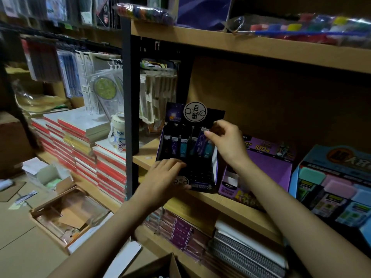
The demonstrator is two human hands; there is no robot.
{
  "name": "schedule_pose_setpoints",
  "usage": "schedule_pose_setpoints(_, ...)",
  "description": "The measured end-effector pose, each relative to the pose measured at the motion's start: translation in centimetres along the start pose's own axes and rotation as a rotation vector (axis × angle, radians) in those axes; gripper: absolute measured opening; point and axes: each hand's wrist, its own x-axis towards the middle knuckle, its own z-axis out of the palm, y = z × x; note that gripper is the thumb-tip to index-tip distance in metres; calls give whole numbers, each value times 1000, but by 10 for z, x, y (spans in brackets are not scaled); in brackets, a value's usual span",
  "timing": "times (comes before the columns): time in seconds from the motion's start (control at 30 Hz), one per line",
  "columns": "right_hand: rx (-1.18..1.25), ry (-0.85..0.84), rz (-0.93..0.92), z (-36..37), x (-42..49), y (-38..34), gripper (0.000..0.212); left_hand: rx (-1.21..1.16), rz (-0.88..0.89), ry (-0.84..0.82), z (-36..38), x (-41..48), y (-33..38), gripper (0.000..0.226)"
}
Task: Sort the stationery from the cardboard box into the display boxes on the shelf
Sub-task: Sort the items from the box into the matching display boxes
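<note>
We found the left hand (168, 171) gripping the near front edge of the dark display box (202, 175), which stood at the left end of the shelf (210, 200). The right hand (224, 141) pinched the top of a purple packet (200, 142) between thumb and fingers, held at the box's right side and only partly lowered. A row of similar packets already stood upright in the box, so we judged the sorting well under way but not finished. The cardboard box (160, 265) showed only a corner at the near edge, its contents hidden from us. The purple display box (267, 163) and blue display box (329, 173) to the right looked partly stocked.
</note>
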Motion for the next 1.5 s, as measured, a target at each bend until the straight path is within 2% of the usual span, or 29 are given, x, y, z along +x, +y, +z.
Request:
schedule_pose_setpoints(0.07, -123, 25, -6, 9, 4, 10, 9, 178, 48, 61, 1, -5, -9, 61)
schedule_pose_setpoints(0.13, -165, 18, 27, 20, 6, 21, 13, 136, -40, 100, 5, -10, -16, 72)
schedule_pose_setpoints(0.2, -161, 9, 50, 27, 6, 28, 16, -35, -183, 139, 11, -13, -23, 91)
schedule_pose_setpoints(0.27, -149, -3, 61, 30, 7, 32, 20, -378, -356, 111, 14, -17, -24, 105)
schedule_pose_setpoints(0.33, -125, -24, 64, 31, 7, 35, 21, -641, -399, 74, 16, -21, -24, 102)
schedule_pose_setpoints(0.4, -115, -59, 58, 31, 9, 36, 17, -719, -381, 79, 18, -23, -23, 94)
schedule_pose_setpoints(0.53, -129, -124, 66, 32, 13, 38, 13, -727, -383, 87, 21, -23, -25, 92)
schedule_pose_setpoints(0.67, -179, -113, 133, 40, 17, 39, 15, -743, -405, 79, 21, -24, -25, 93)
schedule_pose_setpoints(0.83, -244, -115, 243, 52, 17, 35, 26, -706, -439, 43, 15, -21, -23, 90)
schedule_pose_setpoints(0.97, -355, -124, 186, 41, 3, 21, 30, -571, -485, 71, 3, -31, -24, 74)
schedule_pose_setpoints(1.07, -348, -151, 44, 27, -26, 7, 29, -469, -506, 173, -9, -61, -24, 42)
schedule_pose_setpoints(1.13, -302, -210, -60, 19, -54, 1, 26, -450, -533, 144, -14, -90, -23, 24)
schedule_pose_setpoints(1.2, -249, -284, -138, 15, -88, -1, 22, -471, -597, 37, -12, -122, -21, 16)
schedule_pose_setpoints(1.33, -329, -527, -205, 25, -158, 13, 20, -525, -793, -242, 8, -192, -9, 22)
schedule_pose_setpoints(1.4, -375, -705, -164, 39, -191, 29, 21, -554, -885, -346, 24, -227, -3, 28)
schedule_pose_setpoints(1.5, -414, -919, -24, 63, -238, 58, 21, -559, -989, -413, 52, -277, 8, 31)
